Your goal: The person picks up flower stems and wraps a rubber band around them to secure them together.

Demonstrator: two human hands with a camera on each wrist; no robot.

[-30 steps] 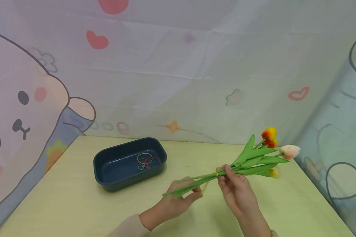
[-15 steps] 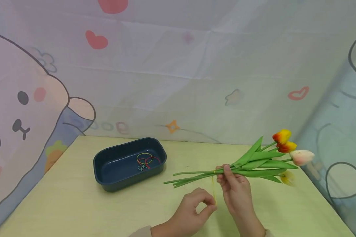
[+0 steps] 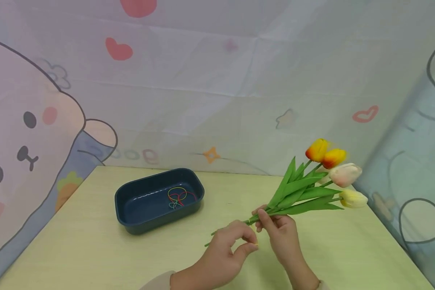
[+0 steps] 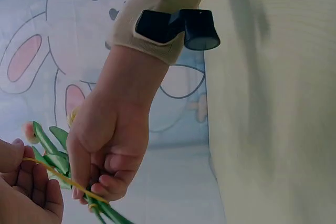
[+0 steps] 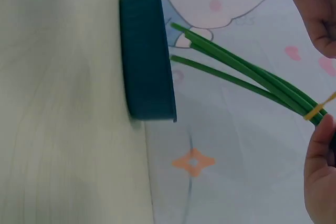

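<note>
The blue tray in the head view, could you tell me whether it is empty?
No, the blue tray holds several coloured rubber bands lying on its floor.

Staged craft corner, likely home or recording booth, not working shop. Pale wood-grain desk point(image 3: 94, 249) boxed in on three sides by hung cartoon cloth backdrop point(image 3: 217, 88): rabbit faces, red hearts, stars, carrot. Fold creases visible in cloth. Small dark blue tray point(image 3: 130, 219) with coloured rubber bands point(image 3: 177, 196) on desk.
</note>
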